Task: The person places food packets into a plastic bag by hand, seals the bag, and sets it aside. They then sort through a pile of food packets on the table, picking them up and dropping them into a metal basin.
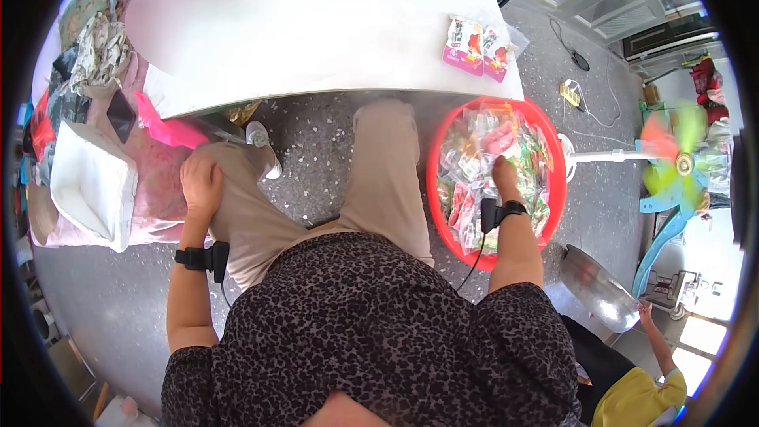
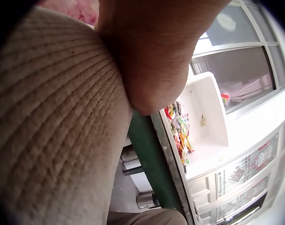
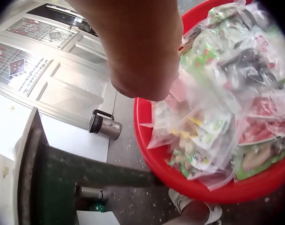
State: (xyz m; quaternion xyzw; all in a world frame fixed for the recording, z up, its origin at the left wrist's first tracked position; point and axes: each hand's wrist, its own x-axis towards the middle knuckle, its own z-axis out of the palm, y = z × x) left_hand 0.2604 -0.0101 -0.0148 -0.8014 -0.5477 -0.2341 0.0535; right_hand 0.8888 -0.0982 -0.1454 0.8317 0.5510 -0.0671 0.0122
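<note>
My left hand (image 1: 202, 183) rests on the left knee of the beige trousers (image 1: 245, 205), its fingers relaxed. In the left wrist view, it lies against the ribbed trouser cloth (image 2: 53, 126). My right hand (image 1: 506, 178) reaches down into a red basin (image 1: 559, 190) heaped with clear plastic food packets (image 1: 466, 150). It pinches a clear plastic packet with pink contents (image 1: 500, 139) near the top of the heap. The right wrist view shows that hand (image 3: 147, 77) against the packet's film, with the fingertips mostly hidden behind it.
Ahead stands a white table (image 1: 316, 39) with two pink-and-white packets (image 1: 474, 49) at its right corner. A white foam box (image 1: 95, 182) sits on pink bedding at left. A fan (image 1: 684, 162) and another person's arm holding a metal bowl (image 1: 597, 285) are at right.
</note>
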